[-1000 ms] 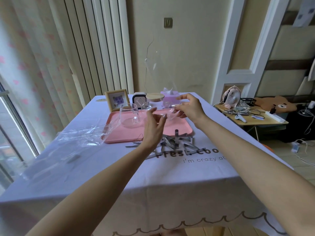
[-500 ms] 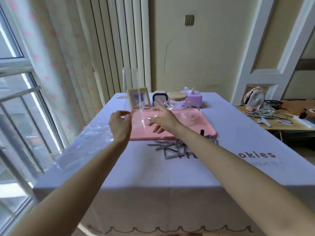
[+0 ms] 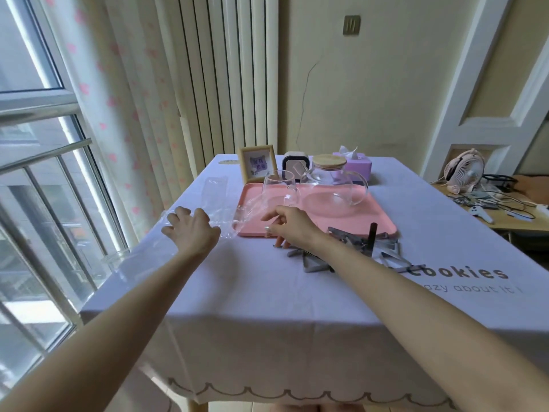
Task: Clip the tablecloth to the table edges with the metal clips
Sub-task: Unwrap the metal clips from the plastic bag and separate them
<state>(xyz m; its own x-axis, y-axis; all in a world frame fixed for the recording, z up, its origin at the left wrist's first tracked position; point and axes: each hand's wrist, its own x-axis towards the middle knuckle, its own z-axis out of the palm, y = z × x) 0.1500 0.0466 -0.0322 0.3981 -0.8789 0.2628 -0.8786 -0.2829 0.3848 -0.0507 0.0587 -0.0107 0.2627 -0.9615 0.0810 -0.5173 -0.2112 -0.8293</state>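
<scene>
**Plastic bag in hand, clips lying loose**

Head view: L hand (image 3: 191, 230) has its fingers curled round a clear plastic bag (image 3: 228, 218) at the left side of the lilac tablecloth (image 3: 267, 298). R hand (image 3: 289, 228) is just right of it, fingers loosely bent by the bag's edge; can't tell if it pinches the film. Metal clips (image 3: 353, 240) are heaped on the cloth just near of the pink tray (image 3: 380, 226), partly behind the R forearm. On the tray: glass mug (image 3: 279, 188) and glass teapot (image 3: 334, 188). Cloth hangs over the near table edge.
</scene>
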